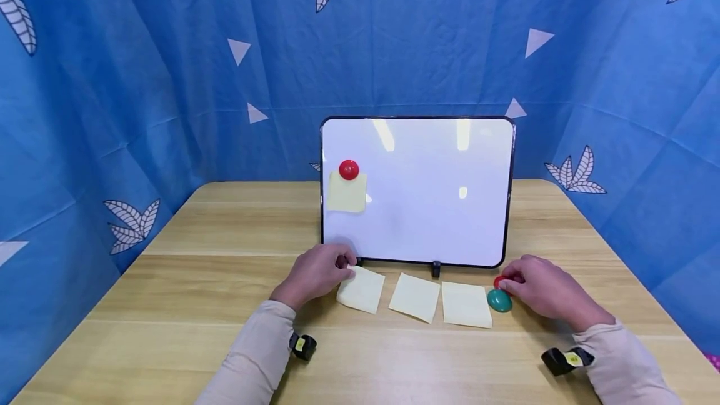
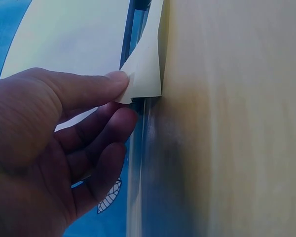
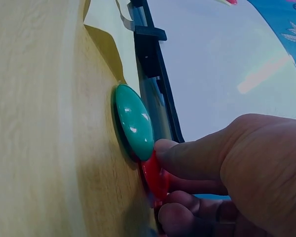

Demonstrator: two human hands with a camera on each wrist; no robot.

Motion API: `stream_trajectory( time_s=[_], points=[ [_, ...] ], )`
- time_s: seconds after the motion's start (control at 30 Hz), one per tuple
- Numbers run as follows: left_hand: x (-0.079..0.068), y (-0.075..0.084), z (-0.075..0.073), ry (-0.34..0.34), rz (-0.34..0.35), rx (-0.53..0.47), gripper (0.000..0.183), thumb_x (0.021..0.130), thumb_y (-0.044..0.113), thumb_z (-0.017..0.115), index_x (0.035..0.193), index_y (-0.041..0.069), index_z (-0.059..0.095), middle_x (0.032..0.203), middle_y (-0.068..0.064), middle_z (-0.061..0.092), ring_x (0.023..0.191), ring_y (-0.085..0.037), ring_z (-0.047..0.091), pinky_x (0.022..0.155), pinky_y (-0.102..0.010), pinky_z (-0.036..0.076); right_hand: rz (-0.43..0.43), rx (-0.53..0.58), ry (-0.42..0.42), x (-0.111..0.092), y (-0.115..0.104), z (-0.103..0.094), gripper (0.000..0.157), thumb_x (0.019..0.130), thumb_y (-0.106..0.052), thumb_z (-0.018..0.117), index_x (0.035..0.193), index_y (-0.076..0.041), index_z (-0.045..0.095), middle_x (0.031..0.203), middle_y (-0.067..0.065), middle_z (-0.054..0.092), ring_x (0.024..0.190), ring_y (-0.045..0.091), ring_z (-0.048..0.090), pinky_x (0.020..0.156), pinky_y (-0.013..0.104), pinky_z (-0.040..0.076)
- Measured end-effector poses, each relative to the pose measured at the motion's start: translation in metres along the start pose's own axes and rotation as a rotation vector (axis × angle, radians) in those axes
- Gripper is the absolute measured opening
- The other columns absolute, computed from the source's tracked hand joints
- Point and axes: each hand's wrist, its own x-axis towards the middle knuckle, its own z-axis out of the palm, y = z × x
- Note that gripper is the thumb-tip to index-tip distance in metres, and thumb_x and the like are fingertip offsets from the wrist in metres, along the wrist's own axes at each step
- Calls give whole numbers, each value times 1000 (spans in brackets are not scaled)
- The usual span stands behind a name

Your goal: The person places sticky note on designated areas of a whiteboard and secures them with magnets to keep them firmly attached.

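My left hand (image 1: 320,274) pinches the upper left corner of a pale yellow sticky note (image 1: 362,290) between thumb and fingers. In the left wrist view that corner of the note (image 2: 147,64) is lifted and bends up off the wooden table. Over on the right, my right hand (image 1: 542,283) grips a round red magnet (image 3: 154,175) with thumb and fingertips, low at the table. A glossy green magnet (image 1: 499,300) lies right beside it, overlapping the red one in the right wrist view. The fingers partly hide the red magnet.
A black-framed whiteboard (image 1: 419,205) stands on small black feet (image 1: 435,269) behind the notes. On its left side a red magnet (image 1: 349,170) holds up another yellow note (image 1: 347,194). Two more notes, a middle one (image 1: 415,297) and a right one (image 1: 466,305), lie on the table (image 1: 416,367).
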Motion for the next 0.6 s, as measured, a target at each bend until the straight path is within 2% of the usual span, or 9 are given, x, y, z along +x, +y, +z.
stream_trajectory(
  time_s=[0.2,0.6],
  points=[
    [1,-1,1,-3,-13,-21,12,87,15,79,95,20,72,82,6,59,77,-16,54,66,-32,46,23,46,16,1,2,1,15,92,-24,74,95,-9,71,85,1,60,75,19,52,69,38,48],
    [3,0,4,-3,-37,-107,13,87,12,79,98,17,74,84,3,60,78,-18,55,63,-31,48,42,90,29,-1,2,2,14,92,-22,74,98,-12,68,82,-2,61,73,18,53,67,36,46]
  ],
)
